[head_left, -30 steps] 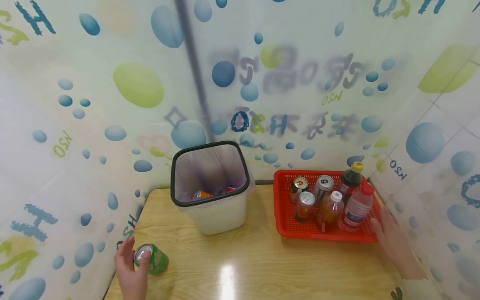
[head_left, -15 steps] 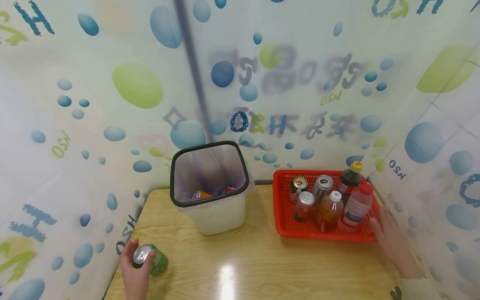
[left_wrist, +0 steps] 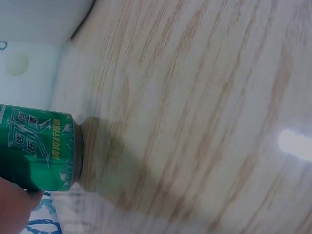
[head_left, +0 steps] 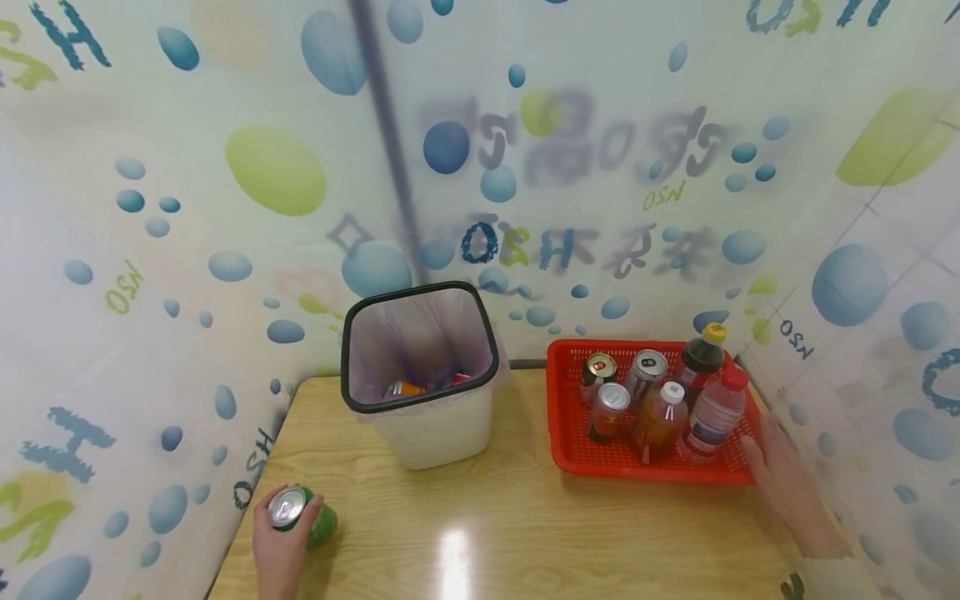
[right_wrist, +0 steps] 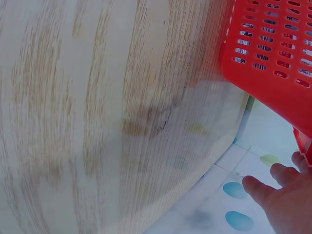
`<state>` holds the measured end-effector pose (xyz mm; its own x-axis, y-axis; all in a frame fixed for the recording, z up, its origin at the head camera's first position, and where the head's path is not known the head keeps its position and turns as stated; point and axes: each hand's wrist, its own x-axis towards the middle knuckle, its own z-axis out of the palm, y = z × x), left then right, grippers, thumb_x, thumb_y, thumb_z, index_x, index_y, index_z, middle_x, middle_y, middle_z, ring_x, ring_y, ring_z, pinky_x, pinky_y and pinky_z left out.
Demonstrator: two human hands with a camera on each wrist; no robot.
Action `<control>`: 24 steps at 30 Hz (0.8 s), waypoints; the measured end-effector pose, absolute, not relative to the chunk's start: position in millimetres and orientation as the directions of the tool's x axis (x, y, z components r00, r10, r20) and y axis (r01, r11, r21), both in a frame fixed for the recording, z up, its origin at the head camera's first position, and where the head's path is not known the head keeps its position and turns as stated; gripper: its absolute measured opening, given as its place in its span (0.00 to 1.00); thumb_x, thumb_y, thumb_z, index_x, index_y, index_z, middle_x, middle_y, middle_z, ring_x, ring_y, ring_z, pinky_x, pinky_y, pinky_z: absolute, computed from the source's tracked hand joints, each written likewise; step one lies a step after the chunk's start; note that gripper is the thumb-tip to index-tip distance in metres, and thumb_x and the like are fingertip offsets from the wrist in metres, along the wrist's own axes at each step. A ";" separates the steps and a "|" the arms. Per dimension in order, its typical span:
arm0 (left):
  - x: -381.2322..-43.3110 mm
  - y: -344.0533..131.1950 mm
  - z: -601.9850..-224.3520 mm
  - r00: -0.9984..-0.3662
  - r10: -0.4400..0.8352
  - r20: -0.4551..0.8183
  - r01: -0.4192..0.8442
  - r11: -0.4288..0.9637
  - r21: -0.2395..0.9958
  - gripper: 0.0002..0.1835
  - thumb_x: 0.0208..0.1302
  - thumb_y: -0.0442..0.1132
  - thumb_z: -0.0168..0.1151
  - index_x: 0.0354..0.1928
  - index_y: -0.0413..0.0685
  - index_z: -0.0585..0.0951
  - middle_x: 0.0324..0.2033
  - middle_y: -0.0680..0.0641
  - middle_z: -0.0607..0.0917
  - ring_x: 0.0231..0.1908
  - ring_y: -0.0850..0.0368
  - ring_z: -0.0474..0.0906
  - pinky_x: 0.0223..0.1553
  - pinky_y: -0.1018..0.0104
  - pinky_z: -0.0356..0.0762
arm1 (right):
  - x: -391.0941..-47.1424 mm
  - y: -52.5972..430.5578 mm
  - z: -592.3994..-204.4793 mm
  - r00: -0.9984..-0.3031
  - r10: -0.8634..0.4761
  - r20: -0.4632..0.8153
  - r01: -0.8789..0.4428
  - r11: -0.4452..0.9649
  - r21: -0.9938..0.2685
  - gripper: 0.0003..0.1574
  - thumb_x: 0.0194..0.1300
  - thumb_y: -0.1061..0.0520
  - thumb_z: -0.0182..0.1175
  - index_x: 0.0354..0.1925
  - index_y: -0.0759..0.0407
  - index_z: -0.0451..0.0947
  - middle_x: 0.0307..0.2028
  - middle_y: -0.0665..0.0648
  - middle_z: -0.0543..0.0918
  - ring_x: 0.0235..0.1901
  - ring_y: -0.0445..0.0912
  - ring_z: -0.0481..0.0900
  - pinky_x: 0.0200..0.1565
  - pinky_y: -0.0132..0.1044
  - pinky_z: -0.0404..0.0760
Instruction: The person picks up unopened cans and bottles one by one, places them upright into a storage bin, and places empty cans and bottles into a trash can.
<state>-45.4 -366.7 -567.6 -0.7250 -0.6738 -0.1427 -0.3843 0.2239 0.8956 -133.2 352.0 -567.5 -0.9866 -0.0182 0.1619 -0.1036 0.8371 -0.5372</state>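
At the table's left front, a green soda can (head_left: 322,528) stands with its silver top facing up. My left hand (head_left: 279,546) holds it from the near side, fingers on its left and thumb on its right. Green wall with printed writing shows in the left wrist view, where the can (left_wrist: 41,146) has its base close over the wood. My right hand (head_left: 787,492) lies along the right end of a red basket (head_left: 652,473). In the right wrist view the fingers of that hand (right_wrist: 285,192) are extended, fingertips near the basket's rim.
Inside the basket are several cans and bottles, among them a red-capped bottle (head_left: 712,421) and a cola bottle (head_left: 701,360). A white bin (head_left: 442,429) with a black rim and a liner bag stands mid-table, cans inside. Patterned curtains (head_left: 277,171) border the table (head_left: 517,525).
My left hand has moved in around the green can and closed its fingers and thumb on it. The right hand and the basket have stayed in place.
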 end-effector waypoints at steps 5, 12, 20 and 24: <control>-47.6 -365.3 -568.6 -0.711 -0.689 -0.141 -0.381 0.208 0.901 0.43 0.69 0.47 0.68 0.76 0.36 0.58 0.70 0.29 0.64 0.69 0.30 0.61 0.70 0.32 0.59 | -132.1 352.1 -565.0 -0.985 -0.018 0.170 -0.109 0.833 -0.543 0.44 0.85 0.47 0.40 0.79 0.73 0.35 0.77 0.81 0.42 0.76 0.76 0.43 0.76 0.65 0.38; -43.5 -360.3 -567.0 -0.711 -0.699 -0.076 -0.345 0.253 0.904 0.38 0.69 0.45 0.68 0.72 0.35 0.63 0.66 0.35 0.70 0.64 0.42 0.67 0.67 0.42 0.65 | -132.0 350.6 -563.5 -0.989 -0.013 0.148 -0.093 0.832 -0.547 0.45 0.85 0.47 0.40 0.80 0.71 0.33 0.77 0.80 0.41 0.76 0.76 0.42 0.75 0.64 0.37; -31.3 -350.7 -544.9 -0.733 -0.680 0.024 -0.256 0.307 0.917 0.30 0.66 0.45 0.73 0.64 0.45 0.71 0.43 0.76 0.76 0.47 0.77 0.69 0.49 0.81 0.65 | -132.2 351.5 -567.8 -0.989 -0.007 0.146 -0.087 0.834 -0.545 0.45 0.85 0.46 0.40 0.80 0.70 0.32 0.77 0.79 0.40 0.77 0.74 0.39 0.76 0.63 0.34; -28.6 -342.7 -529.0 -0.757 -0.649 0.077 -0.176 0.316 0.932 0.29 0.64 0.39 0.75 0.63 0.42 0.73 0.42 0.78 0.80 0.47 0.75 0.74 0.47 0.87 0.65 | -133.0 352.4 -569.0 -0.990 -0.003 0.142 -0.081 0.836 -0.543 0.45 0.85 0.46 0.40 0.80 0.70 0.32 0.77 0.79 0.40 0.77 0.74 0.40 0.76 0.63 0.35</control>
<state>-28.6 -342.7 -529.0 -0.7573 -0.6486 0.0770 -0.1763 0.3165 0.9321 -133.0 352.4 -569.0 -0.9899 -0.0030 0.1421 -0.0805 0.8356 -0.5435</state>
